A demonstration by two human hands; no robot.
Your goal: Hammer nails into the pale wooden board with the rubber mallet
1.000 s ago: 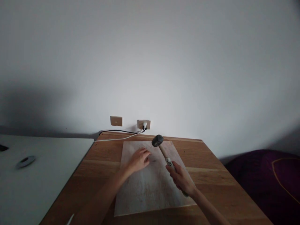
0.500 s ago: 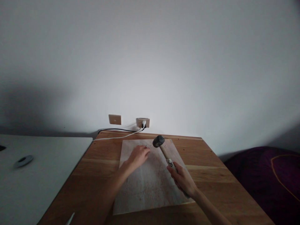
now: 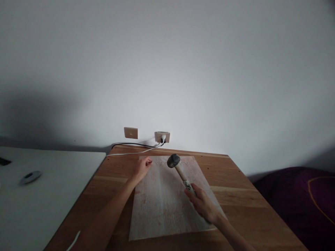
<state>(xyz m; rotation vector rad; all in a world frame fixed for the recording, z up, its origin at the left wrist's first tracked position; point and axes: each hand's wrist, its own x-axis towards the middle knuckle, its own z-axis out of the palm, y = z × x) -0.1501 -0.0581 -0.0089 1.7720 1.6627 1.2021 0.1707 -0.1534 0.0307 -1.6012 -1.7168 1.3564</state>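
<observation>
My right hand [image 3: 201, 201] is wrapped round the grip of a rubber mallet [image 3: 180, 171] with a black head and a pale wooden handle. The mallet's head is raised over a whitish, worn board [image 3: 167, 205], pointing toward the wall. Over the board's far left corner is my left hand [image 3: 143, 168], its fingers curled together in a pinch. What it holds, if anything, is too small to make out. Faint small marks show along the board's far edge.
The board lies on a wooden table [image 3: 243, 205] against a white wall. A white cable [image 3: 131, 153] and a black one run along the back to a wall socket [image 3: 163, 136]. At left stands a white table [image 3: 52, 198]; at right, a purple beanbag [image 3: 285, 195].
My left hand has moved left, from the middle of the board's far part to its far left corner, and its fingers have curled in. The mallet has shifted slightly left.
</observation>
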